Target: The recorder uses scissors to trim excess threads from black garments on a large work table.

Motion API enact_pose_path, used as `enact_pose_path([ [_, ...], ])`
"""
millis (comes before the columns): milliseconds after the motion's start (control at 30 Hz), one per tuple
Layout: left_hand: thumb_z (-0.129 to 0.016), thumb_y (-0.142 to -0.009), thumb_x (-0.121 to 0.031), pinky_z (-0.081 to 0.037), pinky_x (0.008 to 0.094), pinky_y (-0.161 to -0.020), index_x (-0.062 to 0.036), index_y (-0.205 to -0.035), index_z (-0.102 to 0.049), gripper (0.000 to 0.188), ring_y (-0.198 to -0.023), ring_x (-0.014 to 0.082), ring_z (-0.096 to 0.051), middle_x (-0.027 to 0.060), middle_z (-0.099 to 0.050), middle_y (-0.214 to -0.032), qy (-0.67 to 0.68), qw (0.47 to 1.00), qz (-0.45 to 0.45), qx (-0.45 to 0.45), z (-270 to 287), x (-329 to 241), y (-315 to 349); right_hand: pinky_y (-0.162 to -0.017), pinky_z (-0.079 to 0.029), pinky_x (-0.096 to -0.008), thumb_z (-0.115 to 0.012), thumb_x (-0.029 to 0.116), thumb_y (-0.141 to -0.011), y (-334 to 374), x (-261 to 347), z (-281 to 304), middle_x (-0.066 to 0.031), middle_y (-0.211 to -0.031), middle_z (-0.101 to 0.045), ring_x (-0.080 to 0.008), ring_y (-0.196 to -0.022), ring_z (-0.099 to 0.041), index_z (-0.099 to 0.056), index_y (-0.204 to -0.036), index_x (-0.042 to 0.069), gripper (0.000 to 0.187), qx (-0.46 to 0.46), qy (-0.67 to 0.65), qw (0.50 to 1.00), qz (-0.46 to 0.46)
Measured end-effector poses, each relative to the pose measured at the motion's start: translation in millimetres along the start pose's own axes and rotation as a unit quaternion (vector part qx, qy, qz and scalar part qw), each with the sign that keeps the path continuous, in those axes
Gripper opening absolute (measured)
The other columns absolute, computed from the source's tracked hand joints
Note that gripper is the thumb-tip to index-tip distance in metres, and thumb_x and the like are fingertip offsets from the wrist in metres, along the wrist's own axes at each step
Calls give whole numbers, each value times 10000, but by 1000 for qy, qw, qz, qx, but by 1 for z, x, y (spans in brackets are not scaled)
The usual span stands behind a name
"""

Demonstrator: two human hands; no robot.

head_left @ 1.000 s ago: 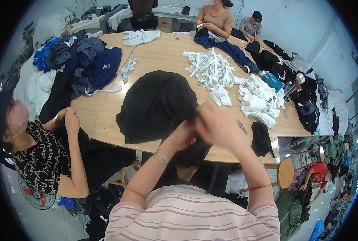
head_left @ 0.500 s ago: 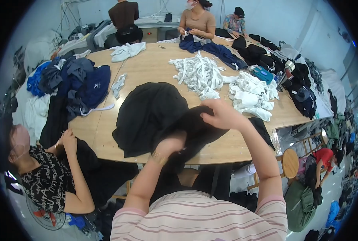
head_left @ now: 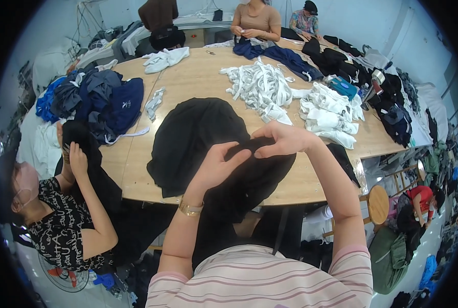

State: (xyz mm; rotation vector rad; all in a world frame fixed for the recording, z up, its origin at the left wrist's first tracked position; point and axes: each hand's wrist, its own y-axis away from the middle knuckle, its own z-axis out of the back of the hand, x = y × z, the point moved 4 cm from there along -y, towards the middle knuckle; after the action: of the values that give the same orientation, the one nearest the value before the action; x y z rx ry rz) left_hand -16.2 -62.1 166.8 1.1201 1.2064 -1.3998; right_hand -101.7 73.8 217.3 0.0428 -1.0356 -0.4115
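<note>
A black garment (head_left: 257, 182) hangs over the table's near edge, gathered between my two hands. My left hand (head_left: 219, 163) holds its upper edge, thumb on the near side and fingertips hidden behind the cloth. Close beside it, my right hand (head_left: 285, 138) pinches the same edge between thumb and fingers. The two thumbs nearly meet. Just beyond, more black cloth (head_left: 195, 136) lies spread in a rounded heap on the wooden table (head_left: 188, 84). Whether it joins the piece I hold cannot be made out.
White strips (head_left: 259, 90) and folded white pieces (head_left: 326, 113) lie farther back. Navy and grey garments (head_left: 105, 102) are heaped at left. A co-worker (head_left: 59, 220) sits at my left with black cloth; others work behind the table. A wooden stool (head_left: 377, 204) stands at right.
My left hand has come up from lower on the black garment to its upper edge, beside my right hand. The co-worker at left has raised their hands with black cloth.
</note>
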Motion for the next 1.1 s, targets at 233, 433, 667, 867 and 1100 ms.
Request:
enact_pose_path([
  [233, -476, -944, -289, -337, 182, -549, 7, -765, -623, 376, -631, 4, -393, -95, -510, -669, 61, 997, 36, 13, 3, 48, 0, -734, -425, -221, -648, 184, -777, 4, -51, -28, -16, -861, -618, -77, -815, -532, -590, -1018, -4, 311, -51, -66, 996, -11],
  [433, -379, -965, -387, -332, 171, -521, -10, -685, -612, 524, -578, -17, -419, -90, -541, -631, 46, 995, 94, -3, 2, 89, 5, -830, -414, -244, -655, 100, -762, -6, -105, -58, -37, -961, -604, -93, -898, -528, -563, -1084, -6, 351, -34, -204, 978, -31],
  [667, -417, -944, -333, -291, 223, -522, 8, -634, -546, 479, -561, 27, -355, -57, -455, -579, 7, 994, 61, -91, -5, 95, 7, -830, -416, -250, -663, 97, -703, -20, -119, -68, -38, -1155, -524, -99, -886, -520, -505, -1195, 47, 519, -84, -234, 964, 94],
  [867, -525, -834, -148, -346, 216, -562, 51, -758, -596, 225, -609, 35, -437, -28, -526, -624, 40, 995, 92, 13, 10, 114, 11, -841, -414, -258, -669, 82, -689, -31, -122, -72, -27, -1166, -510, -95, -858, -519, -486, -1207, 59, 550, -70, -302, 949, 60],
  [1100, -642, -720, -55, -414, 194, -615, 77, -817, -609, 167, -653, 44, -514, -10, -586, -698, -78, 995, 50, -30, 10, 104, 7, -862, -420, -255, -635, 11, -699, -37, -127, -68, -56, -1204, -457, -125, -989, -524, -421, -1246, 44, 589, -41, -281, 958, 47],
])
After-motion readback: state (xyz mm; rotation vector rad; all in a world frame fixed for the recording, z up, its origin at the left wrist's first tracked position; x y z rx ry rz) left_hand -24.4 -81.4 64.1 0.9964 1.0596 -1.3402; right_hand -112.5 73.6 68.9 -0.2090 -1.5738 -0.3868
